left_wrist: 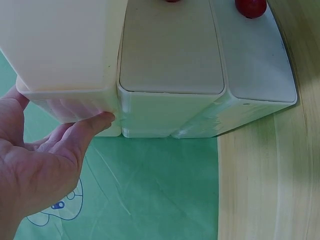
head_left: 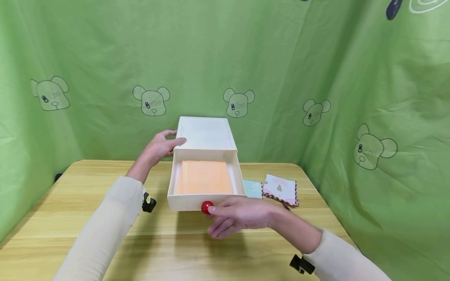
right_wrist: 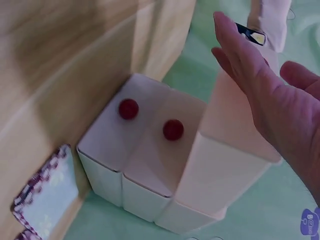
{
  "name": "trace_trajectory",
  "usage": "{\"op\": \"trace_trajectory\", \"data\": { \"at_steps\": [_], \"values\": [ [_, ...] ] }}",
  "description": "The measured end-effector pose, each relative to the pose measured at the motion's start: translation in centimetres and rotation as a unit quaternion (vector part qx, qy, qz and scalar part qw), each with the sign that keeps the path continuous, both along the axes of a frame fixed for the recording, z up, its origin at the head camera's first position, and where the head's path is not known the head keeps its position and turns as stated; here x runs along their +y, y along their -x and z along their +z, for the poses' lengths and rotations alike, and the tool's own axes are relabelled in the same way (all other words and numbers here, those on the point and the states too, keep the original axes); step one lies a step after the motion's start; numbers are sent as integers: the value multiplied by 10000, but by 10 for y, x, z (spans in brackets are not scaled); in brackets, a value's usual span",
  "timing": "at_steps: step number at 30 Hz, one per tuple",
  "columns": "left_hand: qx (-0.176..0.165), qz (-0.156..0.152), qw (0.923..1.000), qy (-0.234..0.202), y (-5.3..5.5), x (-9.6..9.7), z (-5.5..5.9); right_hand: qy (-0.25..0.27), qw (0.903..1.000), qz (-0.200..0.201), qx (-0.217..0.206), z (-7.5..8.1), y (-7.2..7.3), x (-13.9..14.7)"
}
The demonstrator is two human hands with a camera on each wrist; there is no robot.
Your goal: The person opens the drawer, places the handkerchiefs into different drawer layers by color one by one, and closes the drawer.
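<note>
"Where was the drawer (head_left: 188, 203)?"
"Standing out from the white cabinet (head_left: 205, 132), nearer the right hand (head_left: 242, 214); its red knob (head_left: 206, 207) lay left, at the thumb; touching, I couldn't tell; the fingers, loosely straight, gripped nothing visible."
"The left hand (head_left: 162, 146)?"
"Farther back; thumb atop the cabinet, fingers extended against its side; a flat orange piece (head_left: 205, 177) lay in the drawer."
</note>
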State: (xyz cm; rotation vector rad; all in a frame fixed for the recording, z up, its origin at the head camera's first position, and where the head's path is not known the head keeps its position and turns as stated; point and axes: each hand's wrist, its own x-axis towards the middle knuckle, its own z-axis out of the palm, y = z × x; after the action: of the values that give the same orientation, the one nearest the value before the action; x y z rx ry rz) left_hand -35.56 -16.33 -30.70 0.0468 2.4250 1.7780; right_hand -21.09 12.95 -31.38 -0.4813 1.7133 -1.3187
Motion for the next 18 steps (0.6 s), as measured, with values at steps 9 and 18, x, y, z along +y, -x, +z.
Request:
{"op": "trace_trajectory", "data": {
  "at_steps": [9, 18],
  "values": [
    [-13, -27, 10000, 4, -1, 0, -1, 258, 9987, -433, -60, -7, -4, -5],
    [25, -23, 10000, -37, 1, 0, -1, 522, 9942, -934, 82, -11, -10, -12]
  ]
}}
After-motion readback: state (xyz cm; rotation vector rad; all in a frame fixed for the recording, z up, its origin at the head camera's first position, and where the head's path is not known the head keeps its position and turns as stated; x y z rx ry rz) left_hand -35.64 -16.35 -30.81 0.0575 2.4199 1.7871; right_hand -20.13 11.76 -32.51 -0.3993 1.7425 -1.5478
